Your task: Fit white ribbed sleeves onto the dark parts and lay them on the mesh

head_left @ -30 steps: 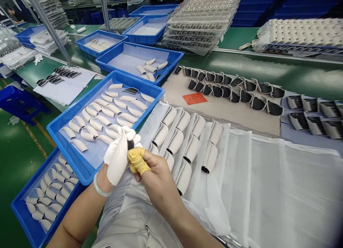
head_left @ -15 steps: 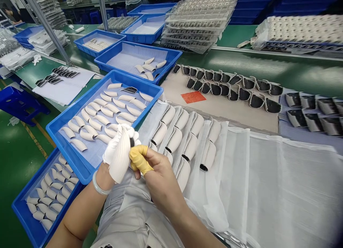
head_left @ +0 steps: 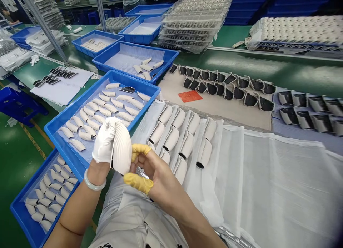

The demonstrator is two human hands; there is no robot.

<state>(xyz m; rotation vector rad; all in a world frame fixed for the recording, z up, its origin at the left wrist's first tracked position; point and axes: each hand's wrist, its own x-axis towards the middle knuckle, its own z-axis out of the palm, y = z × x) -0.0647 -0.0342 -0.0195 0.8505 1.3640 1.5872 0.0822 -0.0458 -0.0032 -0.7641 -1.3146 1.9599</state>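
Both forearms (head_left: 73,205) are reaching forward, bringing the hands close together. The right hand (head_left: 160,176) is turning its palm inward, yellow-capped thumb and forefinger standing apart at the right side of a ribbed white shell (head_left: 122,148); whether they are pinching it, one cannot tell. The white-gloved left hand (head_left: 103,142) is gripping that shell, holding it roughly upright beside a blue tray (head_left: 63,151). Farther off, a red card (head_left: 189,96) is lying before rows of dark-faced pieces (head_left: 251,99)
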